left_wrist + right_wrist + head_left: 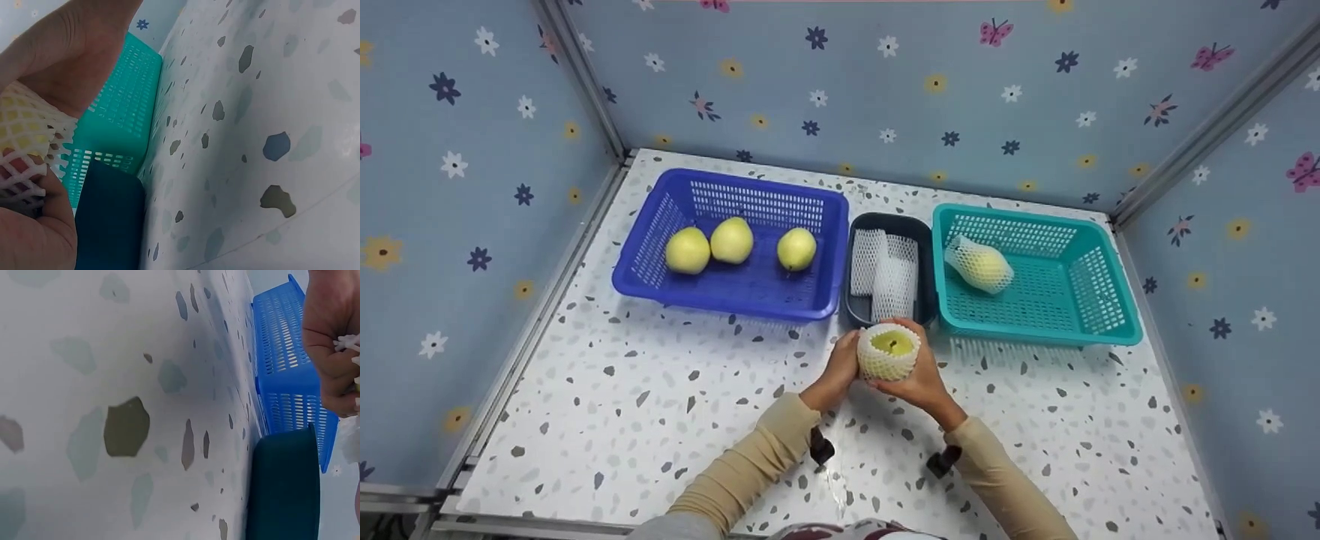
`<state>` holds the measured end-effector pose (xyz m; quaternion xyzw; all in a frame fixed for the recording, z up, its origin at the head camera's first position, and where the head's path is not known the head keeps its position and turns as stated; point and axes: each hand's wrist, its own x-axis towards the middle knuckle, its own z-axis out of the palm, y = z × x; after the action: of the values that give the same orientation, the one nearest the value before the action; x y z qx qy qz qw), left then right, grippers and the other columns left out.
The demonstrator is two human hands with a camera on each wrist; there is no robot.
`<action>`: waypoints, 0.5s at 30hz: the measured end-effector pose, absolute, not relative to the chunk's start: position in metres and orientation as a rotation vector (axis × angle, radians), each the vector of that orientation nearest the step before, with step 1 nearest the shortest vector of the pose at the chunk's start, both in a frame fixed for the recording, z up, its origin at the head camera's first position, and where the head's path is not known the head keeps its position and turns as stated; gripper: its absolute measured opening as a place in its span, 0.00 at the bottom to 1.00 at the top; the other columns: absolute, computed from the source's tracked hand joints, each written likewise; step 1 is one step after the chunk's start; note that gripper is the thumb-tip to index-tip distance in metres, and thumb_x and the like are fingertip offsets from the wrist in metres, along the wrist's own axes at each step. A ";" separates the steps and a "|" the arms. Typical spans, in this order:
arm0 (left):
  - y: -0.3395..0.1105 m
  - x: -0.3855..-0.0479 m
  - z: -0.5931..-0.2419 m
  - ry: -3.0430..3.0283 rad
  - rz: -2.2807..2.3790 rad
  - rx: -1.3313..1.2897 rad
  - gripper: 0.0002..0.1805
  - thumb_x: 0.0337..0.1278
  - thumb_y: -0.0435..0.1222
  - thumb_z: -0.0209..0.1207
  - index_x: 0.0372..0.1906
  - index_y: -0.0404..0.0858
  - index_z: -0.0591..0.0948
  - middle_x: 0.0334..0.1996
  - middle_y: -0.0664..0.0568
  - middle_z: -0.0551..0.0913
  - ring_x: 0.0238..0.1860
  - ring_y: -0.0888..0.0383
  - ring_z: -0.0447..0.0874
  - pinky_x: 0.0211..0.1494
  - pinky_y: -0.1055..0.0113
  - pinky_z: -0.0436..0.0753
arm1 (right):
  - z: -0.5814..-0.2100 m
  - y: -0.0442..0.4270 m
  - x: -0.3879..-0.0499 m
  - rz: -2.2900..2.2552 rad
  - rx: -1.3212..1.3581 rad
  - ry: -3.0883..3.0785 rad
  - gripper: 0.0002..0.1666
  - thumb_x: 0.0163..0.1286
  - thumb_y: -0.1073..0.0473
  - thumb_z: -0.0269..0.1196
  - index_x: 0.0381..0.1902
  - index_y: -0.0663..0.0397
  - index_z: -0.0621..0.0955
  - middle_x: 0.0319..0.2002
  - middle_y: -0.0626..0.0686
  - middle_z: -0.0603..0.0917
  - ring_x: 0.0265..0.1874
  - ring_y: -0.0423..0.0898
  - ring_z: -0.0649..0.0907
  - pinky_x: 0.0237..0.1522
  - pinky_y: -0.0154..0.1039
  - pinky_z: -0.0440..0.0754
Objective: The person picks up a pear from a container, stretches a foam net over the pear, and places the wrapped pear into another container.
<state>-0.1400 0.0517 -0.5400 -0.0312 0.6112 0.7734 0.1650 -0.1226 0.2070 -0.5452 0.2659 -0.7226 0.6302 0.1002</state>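
A yellow-green pear sits in a white foam net sleeve, its stem end showing through the open top. From the right side, my right hand curls round the netted pear. My left hand is on the other side; in the right wrist view its bent fingers pinch the net. The left wrist view shows the net's loose edge between both hands. Just beyond them, a dark tub holds flat white foam nets.
On the left, a blue basket contains three bare pears. To the right, a teal basket has one netted pear. All stand on a speckled white table, with patterned panels around it.
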 end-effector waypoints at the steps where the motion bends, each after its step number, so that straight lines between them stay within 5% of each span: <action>1: 0.052 -0.142 -0.545 1.742 2.209 -0.092 0.19 0.75 0.36 0.39 0.47 0.24 0.75 0.32 0.55 0.76 0.32 0.62 0.71 0.36 0.71 0.72 | -0.546 0.206 -0.123 1.861 0.771 -2.130 0.57 0.33 0.77 0.76 0.61 0.76 0.58 0.56 0.65 0.73 0.55 0.48 0.74 0.58 0.38 0.69; 7: 0.058 -0.149 -0.563 1.657 2.215 -0.179 0.21 0.75 0.40 0.40 0.52 0.28 0.75 0.32 0.55 0.77 0.30 0.63 0.73 0.31 0.72 0.72 | -0.546 0.203 -0.123 1.841 0.696 -2.112 0.53 0.32 0.78 0.74 0.58 0.78 0.61 0.53 0.53 0.75 0.52 0.44 0.75 0.56 0.36 0.70; 15: 0.059 -0.149 -0.563 1.508 2.201 -0.232 0.21 0.72 0.43 0.43 0.53 0.32 0.76 0.27 0.54 0.77 0.24 0.64 0.73 0.25 0.73 0.72 | -0.534 0.204 -0.123 1.814 0.661 -2.155 0.53 0.31 0.78 0.75 0.57 0.80 0.61 0.52 0.56 0.75 0.51 0.42 0.74 0.55 0.35 0.71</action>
<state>-0.1491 0.0588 -0.5626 -0.0843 0.5480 0.7999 0.2296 -0.1231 0.2036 -0.5343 0.2267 -0.7392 0.6220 0.1237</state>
